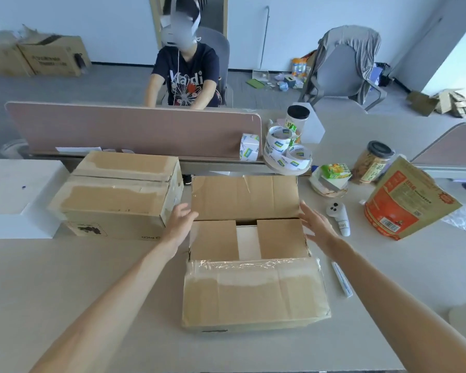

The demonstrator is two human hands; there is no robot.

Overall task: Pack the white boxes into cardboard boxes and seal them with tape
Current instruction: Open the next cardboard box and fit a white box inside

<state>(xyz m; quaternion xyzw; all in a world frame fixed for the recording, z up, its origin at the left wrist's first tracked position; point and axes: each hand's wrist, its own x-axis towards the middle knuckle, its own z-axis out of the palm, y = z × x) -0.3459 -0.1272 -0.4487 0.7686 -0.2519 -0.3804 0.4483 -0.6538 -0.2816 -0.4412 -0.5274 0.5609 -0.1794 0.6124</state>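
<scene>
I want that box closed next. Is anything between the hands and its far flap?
Nothing visible. The left hand and right hand are open at the two side edges of the far flap of the cardboard box, with nothing between.

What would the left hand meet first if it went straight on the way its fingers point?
Most likely the left edge of the far flap of the open cardboard box: the left hand points there and is close to it. Depth is unclear.
</scene>
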